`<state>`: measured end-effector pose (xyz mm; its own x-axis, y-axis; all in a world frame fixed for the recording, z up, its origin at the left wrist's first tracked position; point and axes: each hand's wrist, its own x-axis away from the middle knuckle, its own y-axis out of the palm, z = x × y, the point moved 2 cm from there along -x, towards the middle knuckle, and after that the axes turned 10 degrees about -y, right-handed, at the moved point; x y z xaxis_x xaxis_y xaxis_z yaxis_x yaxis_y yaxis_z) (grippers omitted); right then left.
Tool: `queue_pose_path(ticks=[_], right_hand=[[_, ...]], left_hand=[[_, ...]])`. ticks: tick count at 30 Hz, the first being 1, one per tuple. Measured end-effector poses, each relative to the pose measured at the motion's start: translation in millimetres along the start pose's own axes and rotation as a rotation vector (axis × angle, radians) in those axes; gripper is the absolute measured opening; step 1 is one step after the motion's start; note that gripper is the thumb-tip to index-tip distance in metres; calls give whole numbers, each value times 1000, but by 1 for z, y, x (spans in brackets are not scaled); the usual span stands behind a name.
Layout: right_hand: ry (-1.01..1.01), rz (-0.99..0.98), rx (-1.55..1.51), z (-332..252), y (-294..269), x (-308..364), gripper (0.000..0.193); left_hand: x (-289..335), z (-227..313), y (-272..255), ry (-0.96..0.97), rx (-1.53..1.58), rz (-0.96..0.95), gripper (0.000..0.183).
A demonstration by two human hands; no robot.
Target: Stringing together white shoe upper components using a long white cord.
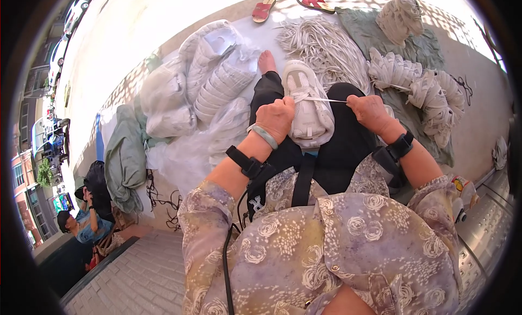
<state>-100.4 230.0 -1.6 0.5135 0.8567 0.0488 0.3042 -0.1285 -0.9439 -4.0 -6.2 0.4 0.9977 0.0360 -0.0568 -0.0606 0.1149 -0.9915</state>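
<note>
A white sneaker [309, 125] rests between my thighs with its toe toward me. Across its upper lies a white shoelace [326, 100], pulled straight out to the right. My right hand [371, 113] pinches that lace just off the shoe, above my right knee. Close against the sneaker's left side, my left hand [275, 119] is closed in a fist at the lacing. It appears to grip the other end of the lace, though its fingers hide most of what they hold.
Ahead lies a heap of loose white laces [326, 48]. Bundled white shoe pieces [429, 97] sit on green cloth at right. Plastic-wrapped stacks of white shoe parts [217, 76] lie at left, near a green cloth [124, 157]. Red sandals [263, 9] stand beyond. Another person [89, 222] is far left.
</note>
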Motion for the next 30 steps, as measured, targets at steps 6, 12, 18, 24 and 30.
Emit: queue_pose_path(ticks=[6, 12, 18, 24, 30], right_hand=[[-20, 159, -61, 8, 2, 10, 11], [-24, 137, -27, 7, 5, 26, 6], [-7, 103, 104, 0, 14, 29, 2], [-80, -84, 282, -27, 12, 19, 4], [-176, -458, 355, -74, 33, -21, 10]], left_hand=[[9, 0, -5, -22, 75, -93, 1], [29, 15, 2, 17, 157, -96, 1], [27, 19, 4, 9, 151, -54, 3], [29, 18, -3, 15, 98, -95, 4], [32, 17, -2, -32, 136, -56, 6]])
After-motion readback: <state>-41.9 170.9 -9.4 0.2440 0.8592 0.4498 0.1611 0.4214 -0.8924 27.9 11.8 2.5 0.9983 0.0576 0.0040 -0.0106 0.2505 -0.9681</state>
